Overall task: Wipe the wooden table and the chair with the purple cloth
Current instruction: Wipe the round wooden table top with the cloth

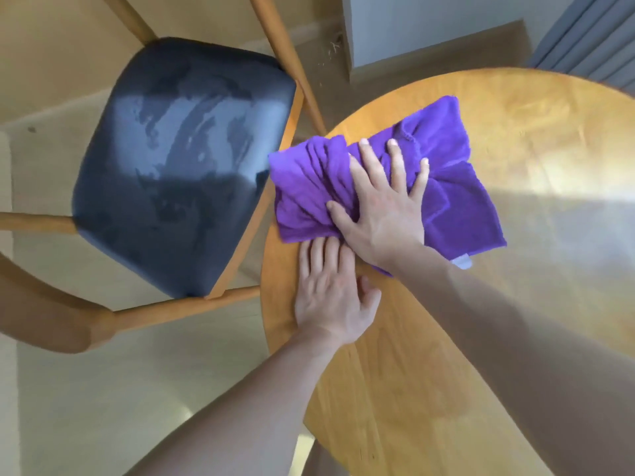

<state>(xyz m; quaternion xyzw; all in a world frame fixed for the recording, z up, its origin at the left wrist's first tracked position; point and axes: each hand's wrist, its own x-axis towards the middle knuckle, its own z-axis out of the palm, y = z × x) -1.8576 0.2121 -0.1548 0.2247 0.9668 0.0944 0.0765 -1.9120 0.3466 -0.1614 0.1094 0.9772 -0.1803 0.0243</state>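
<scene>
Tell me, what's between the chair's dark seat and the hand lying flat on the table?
In the head view, the bunched left end of the purple cloth lies between the chair seat and the right hand, overhanging the wooden table edge.

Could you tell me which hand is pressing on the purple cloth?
The right hand, fingers spread flat on the cloth; the left hand lies on the bare table beside it.

Bright daylight fills the scene. A broad pale glare washes the wooden table point(515, 159) top on its right side, and a soft sheen lies across the chair point(178, 159) seat. Everything looks slightly blurred, and wide-angle distortion bends the edges.
</scene>
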